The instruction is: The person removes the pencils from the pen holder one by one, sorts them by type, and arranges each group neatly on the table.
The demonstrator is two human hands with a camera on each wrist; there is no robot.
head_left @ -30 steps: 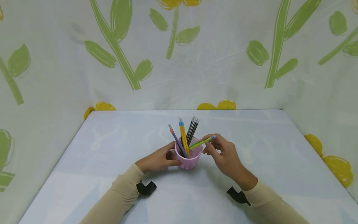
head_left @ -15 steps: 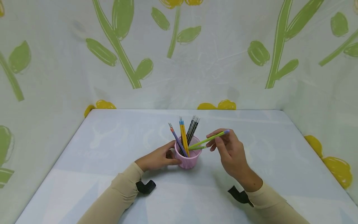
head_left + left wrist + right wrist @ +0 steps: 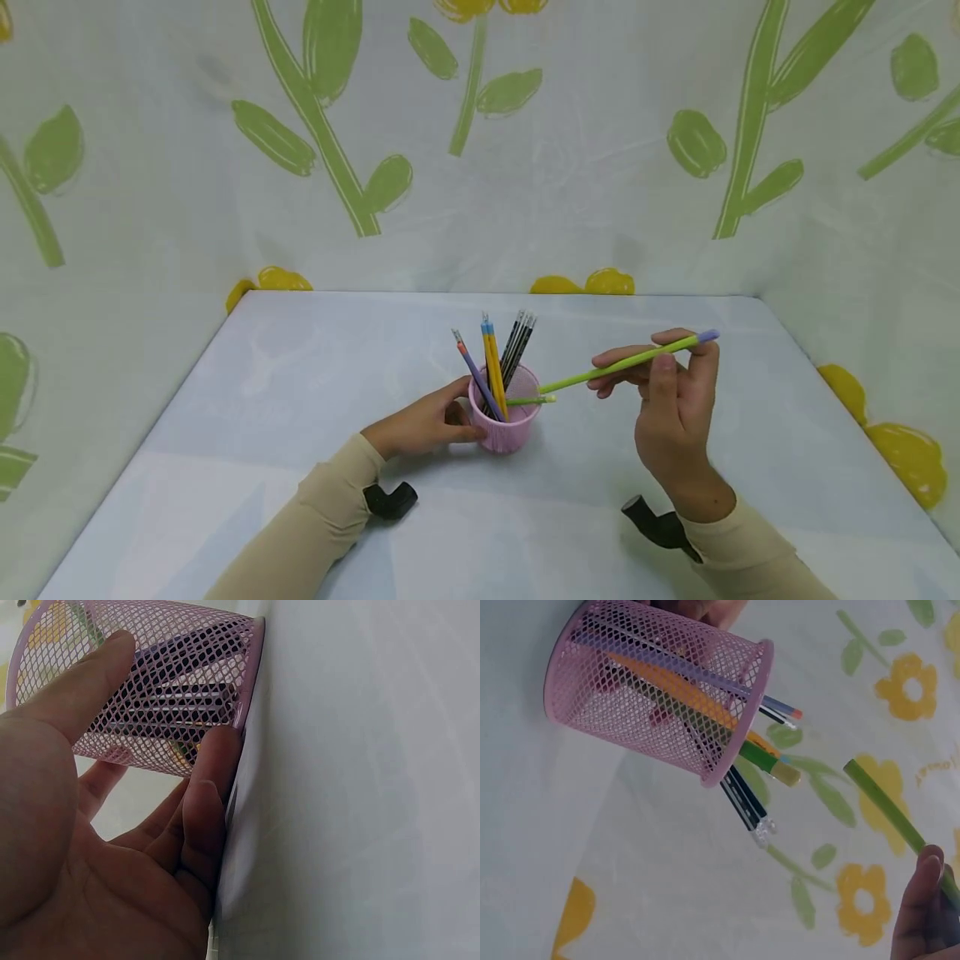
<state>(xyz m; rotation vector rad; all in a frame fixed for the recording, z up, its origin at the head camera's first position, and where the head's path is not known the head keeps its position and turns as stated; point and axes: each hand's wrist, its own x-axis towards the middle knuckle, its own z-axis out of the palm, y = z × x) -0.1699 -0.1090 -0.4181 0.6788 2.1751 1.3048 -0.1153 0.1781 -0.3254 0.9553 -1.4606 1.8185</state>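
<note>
Nearest, the pink mesh cup (image 3: 506, 435) is held upright on the table (image 3: 337, 358) by the left hand (image 3: 427, 425), thumb and fingers wrapped about its side. A lime-green pencil (image 3: 577, 379) is pinched between thumb and fingers of the right hand (image 3: 675, 417), in the air right of the cup. Key relation: its long axis is slanted, violet end raised to the right, free end directed down-left at the rim; a gap is shown by the right wrist view. A second green pencil (image 3: 547, 399) is leaned rightward over the rim. Farther back, yellow pencils (image 3: 492, 350) and black pencils (image 3: 519, 343) are tilted variously.
</note>
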